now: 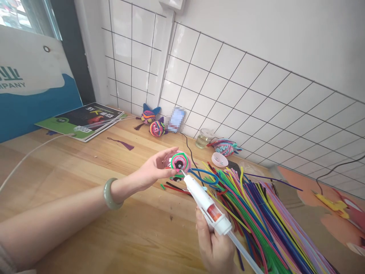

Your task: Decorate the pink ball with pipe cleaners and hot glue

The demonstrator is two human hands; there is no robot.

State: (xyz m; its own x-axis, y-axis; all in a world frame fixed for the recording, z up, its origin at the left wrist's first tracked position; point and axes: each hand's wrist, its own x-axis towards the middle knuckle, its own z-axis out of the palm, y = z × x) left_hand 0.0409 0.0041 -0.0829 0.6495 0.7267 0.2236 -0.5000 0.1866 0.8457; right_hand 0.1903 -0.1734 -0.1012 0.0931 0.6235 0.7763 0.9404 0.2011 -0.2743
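My left hand [155, 165] wraps its fingers round a small pipe-cleaner figure [185, 158] with pink, green and black rings like an eye. Blue pipe-cleaner loops stick out from its right side. In my right hand [215, 243] is a white hot glue gun [199, 194], its nozzle at the black centre of the ring; whether it touches cannot be told. A clear glue stick [245, 253] runs out of the gun's back end. Short red, black and green pipe-cleaner pieces lie on the table beneath the figure.
A big bundle of coloured pipe cleaners [265, 213] spreads over the right. Behind stand finished pipe-cleaner figures [157, 128], a phone [176, 118], a glass jar [203, 139] and a pink dish [219, 160]. A purple tassel [122, 144] and a magazine [85, 118] lie left.
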